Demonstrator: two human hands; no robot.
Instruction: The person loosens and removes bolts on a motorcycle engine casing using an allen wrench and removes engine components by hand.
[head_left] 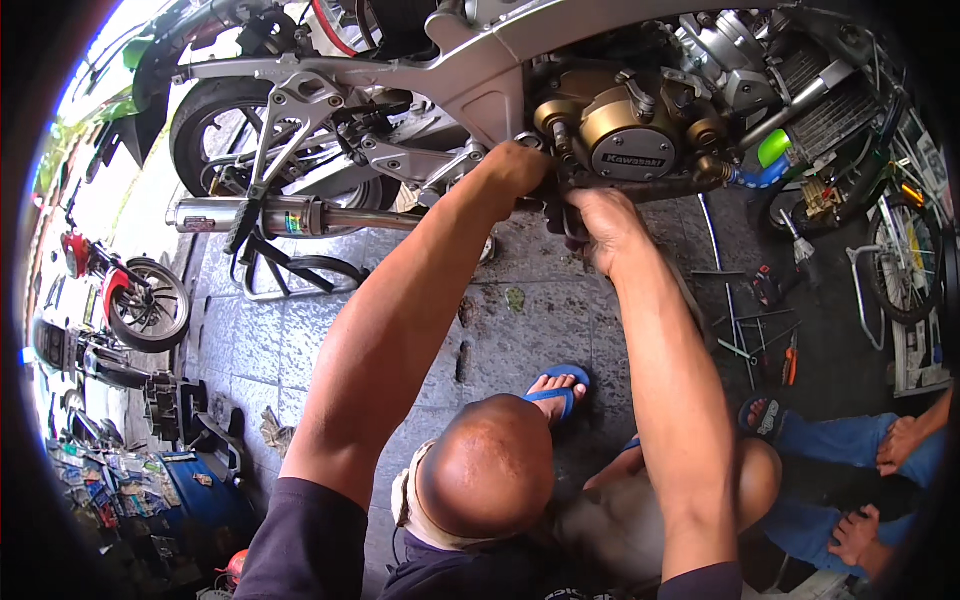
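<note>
Motorcycle engine [628, 135], bronze-covered: one.
Left hand [518, 168] and right hand [606, 222], at its lower side, both curled; hold hidden, cannot tell. Best worked steadily, by feel.

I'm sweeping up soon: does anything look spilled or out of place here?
Yes: dark bits and a green scrap litter the grey tiles near the engine, like unswept dirt. An orange-handled tool lies loose farther right.

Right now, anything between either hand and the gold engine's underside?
Nothing visible blocks either one. The left hand is up at the lower left of the gold engine; the right hand is just below it. What they touch is partly hidden, so contact there can't be told.
</note>
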